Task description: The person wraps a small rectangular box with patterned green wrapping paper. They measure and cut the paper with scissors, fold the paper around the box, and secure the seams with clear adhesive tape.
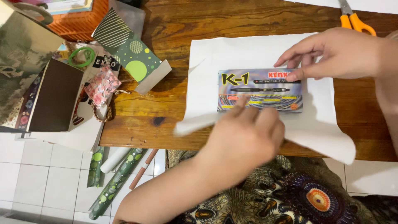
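Overhead, I note a brown wooden tabletop (166, 108) above a white tiled floor (41, 174), where rolls of green dotted wrapping paper (114, 186) lie. A white paper sheet (232, 54) is spread on the wood, and a flat rectangular pen box with a grey swirled print (259, 89) lies at its middle. My left hand (244, 137) reaches in from below, fingers loosely bent and touching the box's near edge, clamped on nothing. My right hand (331, 54) rests fingertips on the box's far right corner, fingers spread. Orange-handled scissors (354, 20) lie beyond it.
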